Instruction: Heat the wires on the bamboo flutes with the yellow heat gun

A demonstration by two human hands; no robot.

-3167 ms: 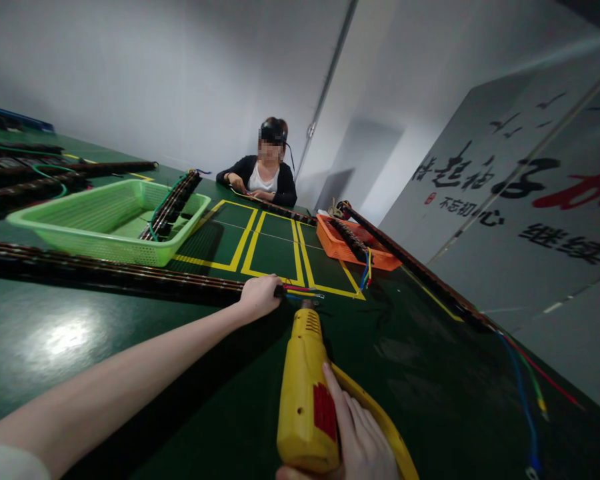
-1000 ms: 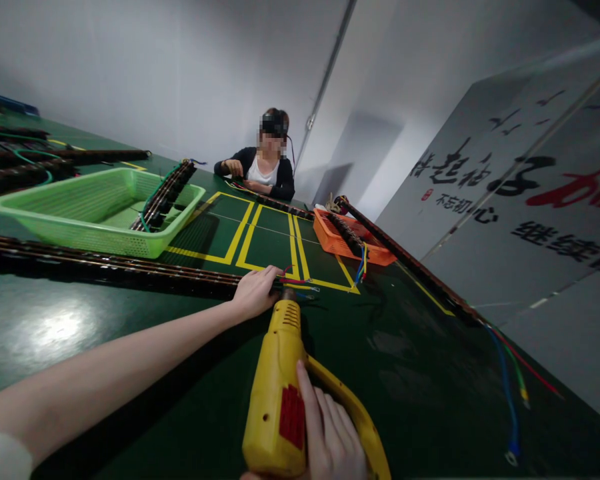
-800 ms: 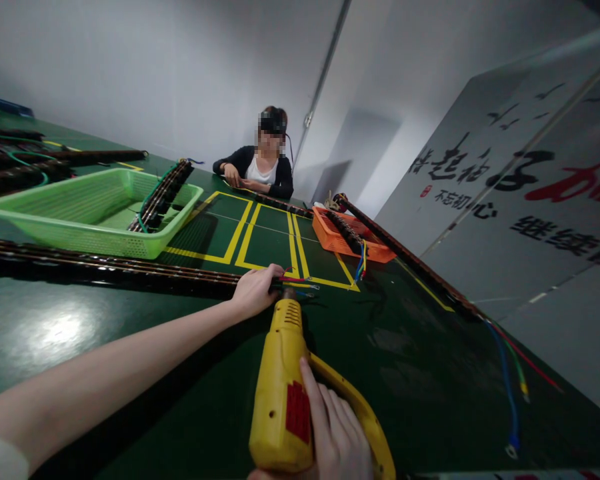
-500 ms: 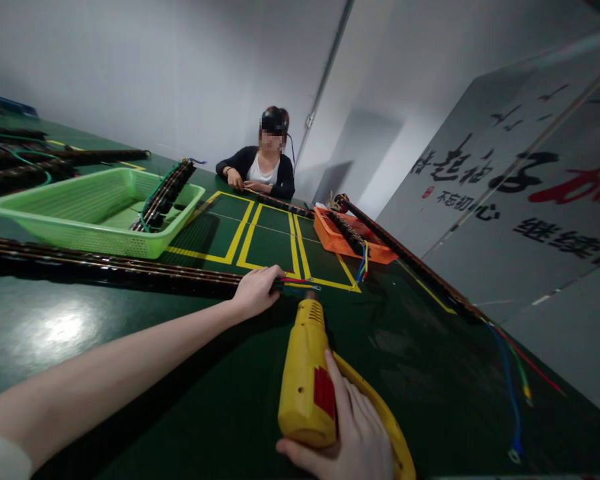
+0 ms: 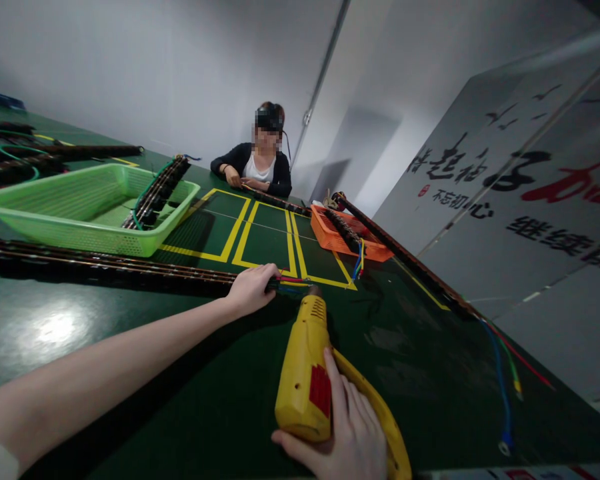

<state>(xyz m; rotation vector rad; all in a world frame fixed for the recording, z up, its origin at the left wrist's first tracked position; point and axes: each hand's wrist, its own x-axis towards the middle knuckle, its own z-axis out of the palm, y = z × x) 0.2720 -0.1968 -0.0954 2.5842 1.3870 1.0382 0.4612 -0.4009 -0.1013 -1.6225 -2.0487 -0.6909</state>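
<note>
My left hand (image 5: 253,290) is closed round the right end of a long dark strip assembly (image 5: 105,268) with copper-coloured lines along it. Past my fingers stick out thin wires (image 5: 294,281), red, yellow and blue-green, whose tips lie by the nozzle. A yellow heat gun (image 5: 303,373) with a red label is in my right hand (image 5: 353,423), the fingers lying along its body and handle. Its dark metal nozzle points away from me, close to the wire tips; whether they touch I cannot tell.
Left stands a green basket (image 5: 90,237) holding a dark strip bundle; an orange basket (image 5: 375,252) is at the right. Along the right edge lies a long strip (image 5: 410,253) with loose ring-ended wires. A co-worker (image 5: 260,167) sits across the green table, marked with yellow tape.
The view has shifted slightly. The heat gun's nozzle has moved a little to the right along the wires, nearer their tips. Both hands keep their hold.
</note>
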